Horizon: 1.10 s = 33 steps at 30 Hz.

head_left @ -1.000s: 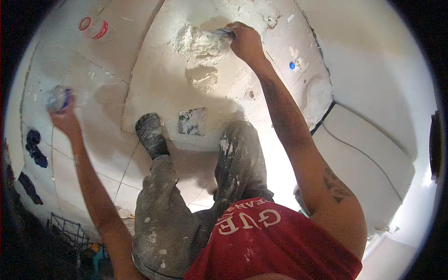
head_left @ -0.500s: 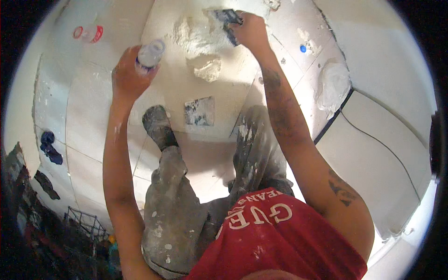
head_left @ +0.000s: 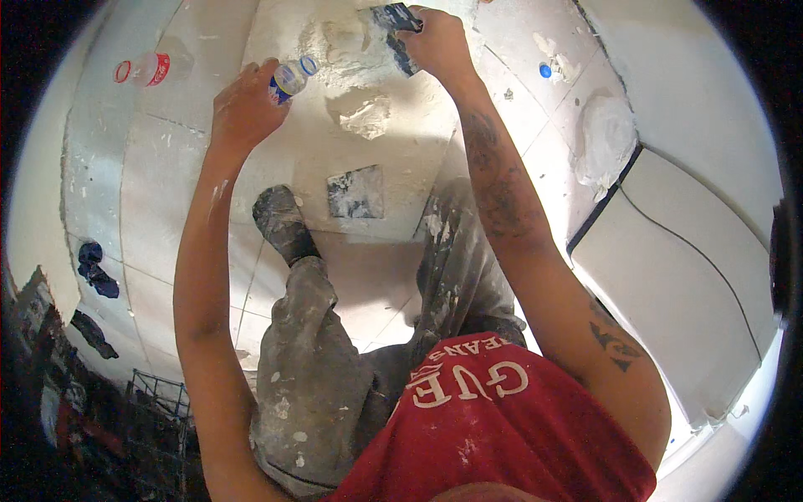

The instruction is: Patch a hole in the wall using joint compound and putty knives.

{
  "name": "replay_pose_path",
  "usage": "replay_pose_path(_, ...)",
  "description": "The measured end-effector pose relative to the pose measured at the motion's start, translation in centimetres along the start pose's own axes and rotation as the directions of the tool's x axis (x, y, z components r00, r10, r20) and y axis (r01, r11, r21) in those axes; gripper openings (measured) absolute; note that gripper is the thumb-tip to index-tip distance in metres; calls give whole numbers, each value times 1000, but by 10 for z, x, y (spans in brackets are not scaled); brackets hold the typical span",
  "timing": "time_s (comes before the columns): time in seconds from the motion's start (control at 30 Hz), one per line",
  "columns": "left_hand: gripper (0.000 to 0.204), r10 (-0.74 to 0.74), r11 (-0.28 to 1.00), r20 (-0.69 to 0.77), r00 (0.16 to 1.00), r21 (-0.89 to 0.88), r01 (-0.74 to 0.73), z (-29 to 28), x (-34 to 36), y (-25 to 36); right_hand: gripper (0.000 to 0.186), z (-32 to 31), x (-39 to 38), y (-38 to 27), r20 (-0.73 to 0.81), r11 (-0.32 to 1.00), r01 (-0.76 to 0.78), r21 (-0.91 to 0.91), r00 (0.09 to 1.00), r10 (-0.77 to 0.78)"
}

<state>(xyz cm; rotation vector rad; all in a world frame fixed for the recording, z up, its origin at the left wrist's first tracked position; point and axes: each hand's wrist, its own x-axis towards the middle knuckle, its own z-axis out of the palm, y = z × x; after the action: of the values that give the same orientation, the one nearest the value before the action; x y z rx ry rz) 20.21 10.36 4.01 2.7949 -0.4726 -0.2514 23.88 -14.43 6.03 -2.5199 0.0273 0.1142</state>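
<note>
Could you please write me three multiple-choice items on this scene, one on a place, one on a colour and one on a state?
1. Where does the second plastic bottle lie?
A. on the tiled floor, upper left
B. in the wire crate
C. on the person's lap

2. What colour is the shirt?
A. green
B. red
C. yellow

3. How is the small bottle in the left hand held?
A. upright, capped
B. lying flat on the floor
C. tilted toward the plaster pile

Answers: 1 A, it rests on tiles; 2 B, plainly red; 3 C, its open neck points at the pile.

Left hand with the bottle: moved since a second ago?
Yes. The left hand carried the bottle from far left toward the plaster pile, near the right hand.
</note>
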Motion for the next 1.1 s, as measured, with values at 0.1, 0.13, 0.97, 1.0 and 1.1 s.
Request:
replay_pose_path(0.1, 50, -7, 999, -12, 1000, 40, 7, 4, -1, 4, 34, 3, -3, 1, 6, 998, 13, -61, 1000, -13)
replay_pose_path(0.13, 50, 11, 996, -37, 999, 86, -8, 5, -2, 5, 34, 4, -4, 2, -25, 994, 54, -90, 998, -56)
replay_pose_path(0.97, 55, -17, 987, 41, 999, 162, 11, 20, 10, 9, 32, 8, -2, -1, -16, 998, 45, -37, 999, -45)
replay_pose_path(1.0, 55, -34, 986, 69, 997, 168, 22, 19, 11, 9, 32, 8, -2, -1, -40, 997, 67, -42, 997, -69)
replay_pose_path(1.1, 54, -54, 982, 97, 994, 185, 35, 17, 10, 11, 31, 6, -1, -1, -6, 997, 57, -44, 998, -57)
